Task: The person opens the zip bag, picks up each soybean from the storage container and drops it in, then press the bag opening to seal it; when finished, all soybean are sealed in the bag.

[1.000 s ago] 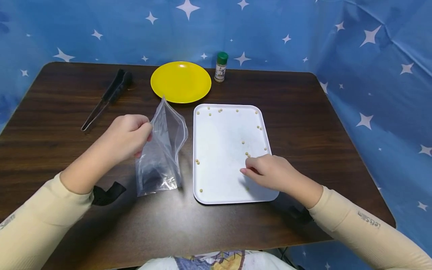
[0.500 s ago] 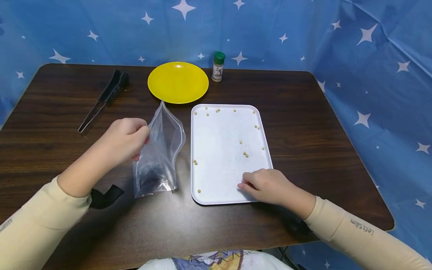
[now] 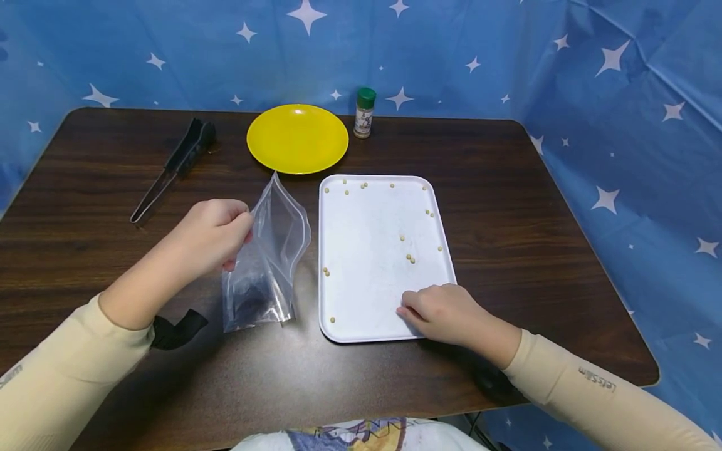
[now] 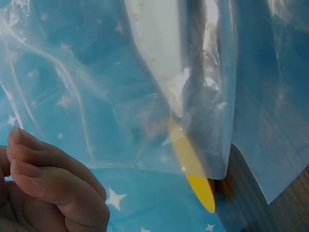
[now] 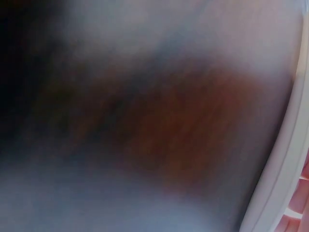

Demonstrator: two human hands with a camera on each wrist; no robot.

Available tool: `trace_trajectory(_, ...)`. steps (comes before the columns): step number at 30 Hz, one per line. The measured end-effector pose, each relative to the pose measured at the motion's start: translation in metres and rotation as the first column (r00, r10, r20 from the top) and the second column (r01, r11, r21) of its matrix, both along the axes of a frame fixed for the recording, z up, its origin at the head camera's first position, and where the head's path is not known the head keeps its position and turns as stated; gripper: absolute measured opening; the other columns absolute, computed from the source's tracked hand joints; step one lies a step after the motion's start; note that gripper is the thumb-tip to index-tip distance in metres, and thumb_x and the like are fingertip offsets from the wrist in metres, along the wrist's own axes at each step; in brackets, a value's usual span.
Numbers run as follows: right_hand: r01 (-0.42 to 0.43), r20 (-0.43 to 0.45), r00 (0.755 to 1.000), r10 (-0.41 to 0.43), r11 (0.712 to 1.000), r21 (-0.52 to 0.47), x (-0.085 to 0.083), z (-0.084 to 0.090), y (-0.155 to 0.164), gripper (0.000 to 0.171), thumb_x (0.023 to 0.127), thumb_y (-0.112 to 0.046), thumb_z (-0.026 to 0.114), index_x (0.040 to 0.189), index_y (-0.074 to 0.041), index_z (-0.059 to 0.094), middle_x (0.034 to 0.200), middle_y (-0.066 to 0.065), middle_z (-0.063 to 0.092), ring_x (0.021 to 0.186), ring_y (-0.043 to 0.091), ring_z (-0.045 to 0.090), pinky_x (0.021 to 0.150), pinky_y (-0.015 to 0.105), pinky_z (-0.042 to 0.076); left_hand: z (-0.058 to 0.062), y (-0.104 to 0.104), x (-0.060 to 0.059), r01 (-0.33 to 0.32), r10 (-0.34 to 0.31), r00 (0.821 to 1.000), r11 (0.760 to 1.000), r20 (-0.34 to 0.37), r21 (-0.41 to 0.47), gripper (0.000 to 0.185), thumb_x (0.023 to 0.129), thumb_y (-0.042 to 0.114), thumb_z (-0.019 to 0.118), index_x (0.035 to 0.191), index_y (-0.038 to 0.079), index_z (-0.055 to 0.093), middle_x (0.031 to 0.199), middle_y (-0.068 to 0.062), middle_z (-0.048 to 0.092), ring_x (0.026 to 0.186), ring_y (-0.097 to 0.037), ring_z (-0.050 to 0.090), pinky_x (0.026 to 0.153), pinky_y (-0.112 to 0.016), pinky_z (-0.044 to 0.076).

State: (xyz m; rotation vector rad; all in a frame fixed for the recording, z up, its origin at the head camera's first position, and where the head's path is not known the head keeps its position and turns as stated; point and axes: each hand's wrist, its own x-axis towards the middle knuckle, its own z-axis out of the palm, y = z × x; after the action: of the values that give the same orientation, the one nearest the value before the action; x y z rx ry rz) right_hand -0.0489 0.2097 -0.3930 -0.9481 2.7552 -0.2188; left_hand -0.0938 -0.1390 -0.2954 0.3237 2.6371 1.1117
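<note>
The tray [image 3: 366, 238] is resting on the table [image 3: 507, 188], pellets [image 3: 402, 238] are lying scattered on it, and the bag [image 3: 261, 275] is occupying the space to its left. Behind both, the plate [image 3: 298, 139] is lying between the tongs [image 3: 176, 164] on the left and the bottle [image 3: 363, 116] on the right.

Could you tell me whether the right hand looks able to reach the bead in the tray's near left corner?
Probably yes: only bare tray shows between the right hand and that bead.

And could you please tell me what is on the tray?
Yellowish balls lie scattered on the tray. The right hand covers its near right corner, so anything beneath cannot be seen.
</note>
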Motion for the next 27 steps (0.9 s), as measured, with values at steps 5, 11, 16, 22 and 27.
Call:
trace_trajectory(5, -0.025, -0.036, 0.999, 0.025, 1.000, 0.008, -0.001, 0.000, -0.002, 0.024, 0.093, -0.028, 0.055, 0.071, -0.018, 0.053, 0.049, -0.011, 0.037, 0.043, 0.006, 0.037, 0.040, 0.023, 0.030, 0.000, 0.000, 0.000, -0.008, 0.008, 1.000, 1.000, 0.003, 0.014, 0.033, 0.094, 0.018, 0.029, 0.075, 0.002, 0.051, 0.056, -0.010, 0.044, 0.045, -0.025, 0.049, 0.039, -0.033, 0.039)
trace_trajectory(11, -0.056, -0.072, 0.996, 0.059, 0.997, 0.044, -0.001, -0.001, -0.004, 0.023, 0.092, -0.028, 0.055, 0.071, -0.017, 0.055, 0.048, -0.012, 0.038, 0.041, 0.006, 0.036, 0.039, 0.023, 0.029, 0.000, 0.000, 0.000, -0.012, 0.012, 1.000, 1.000, -0.001, 0.012, 0.032, 0.092, 0.016, 0.029, 0.074, 0.002, 0.051, 0.055, -0.010, 0.044, 0.045, -0.025, 0.049, 0.038, -0.032, 0.038)
trace_trajectory(16, -0.079, -0.076, 0.994, 0.083, 0.995, 0.053, -0.001, -0.003, -0.006, 0.020, 0.091, -0.026, 0.057, 0.073, -0.015, 0.057, 0.049, -0.011, 0.039, 0.041, 0.006, 0.036, 0.039, 0.023, 0.030, -0.001, -0.001, 0.000, -0.015, 0.015, 1.000, 1.000, -0.009, 0.010, 0.031, 0.092, 0.015, 0.029, 0.074, 0.002, 0.051, 0.056, -0.010, 0.045, 0.045, -0.024, 0.050, 0.039, -0.032, 0.039)
trace_trajectory(22, -0.092, -0.092, 0.991, 0.099, 0.993, 0.080, -0.002, 0.000, -0.007, 0.018, 0.090, -0.025, 0.059, 0.075, -0.014, 0.059, 0.049, -0.009, 0.042, 0.041, 0.006, 0.037, 0.039, 0.023, 0.031, 0.000, -0.001, 0.000, -0.016, 0.016, 1.000, 1.000, -0.014, 0.005, 0.031, 0.092, 0.015, 0.030, 0.074, 0.003, 0.052, 0.055, -0.010, 0.045, 0.046, -0.025, 0.050, 0.040, -0.033, 0.039)
trace_trajectory(27, -0.054, -0.141, 0.988, 0.064, 0.996, 0.070, -0.011, 0.019, -0.011, 0.021, 0.089, -0.024, 0.060, 0.072, -0.014, 0.055, 0.048, -0.008, 0.038, 0.041, 0.009, 0.035, 0.039, 0.025, 0.027, 0.000, -0.002, 0.000, -0.013, 0.013, 1.000, 1.000, -0.002, 0.011, 0.031, 0.093, 0.016, 0.030, 0.074, 0.002, 0.051, 0.055, -0.010, 0.045, 0.046, -0.026, 0.051, 0.040, -0.033, 0.039)
